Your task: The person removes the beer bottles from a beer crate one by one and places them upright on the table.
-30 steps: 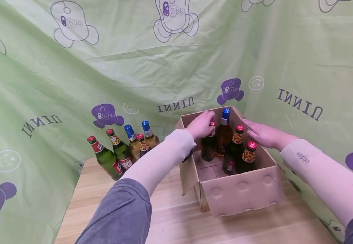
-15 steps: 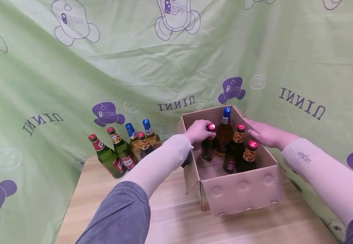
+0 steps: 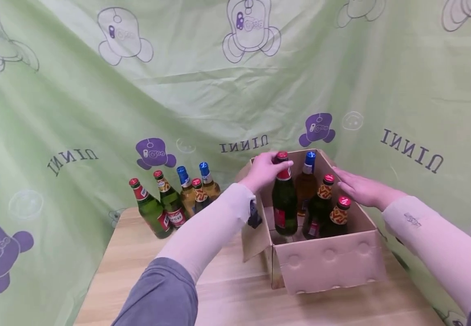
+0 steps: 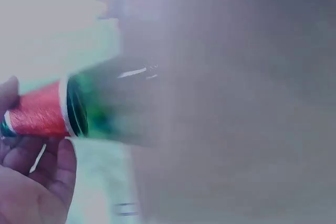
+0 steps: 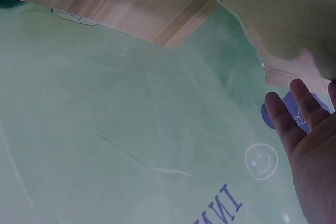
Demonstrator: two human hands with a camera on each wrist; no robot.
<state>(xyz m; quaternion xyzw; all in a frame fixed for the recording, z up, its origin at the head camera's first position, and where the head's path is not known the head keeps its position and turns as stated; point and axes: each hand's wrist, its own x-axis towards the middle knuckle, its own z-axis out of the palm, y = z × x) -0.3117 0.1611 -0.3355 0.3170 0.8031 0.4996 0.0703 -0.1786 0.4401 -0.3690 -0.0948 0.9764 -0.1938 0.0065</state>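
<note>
Thumb and fingers of the left hand close around the neck of a green bottle, which is held nearly upright right of centre in the frame, inside the left part of the cardboard box. The neck is probably chosen because it is slim and easy to reach from above; whether the base touches the box floor, I cannot tell. The right hand lies along the right rim with its fingers straight, gripping nothing, likely to steady the box. The held bottle has a red cap, a red neck label edged in white, glossy green glass and a reddish label low on its body; the left wrist view blurs the glass below the neck. Beside it in the box stand an amber bottle with a blue top, toward the back, and two dark bottles with red caps and patterned collars, farther right. The front flap hangs outward, perhaps to leave the opening free. At left of the frame, five bottles stand grouped on the wooden table, presumably to keep them within reach.
</note>
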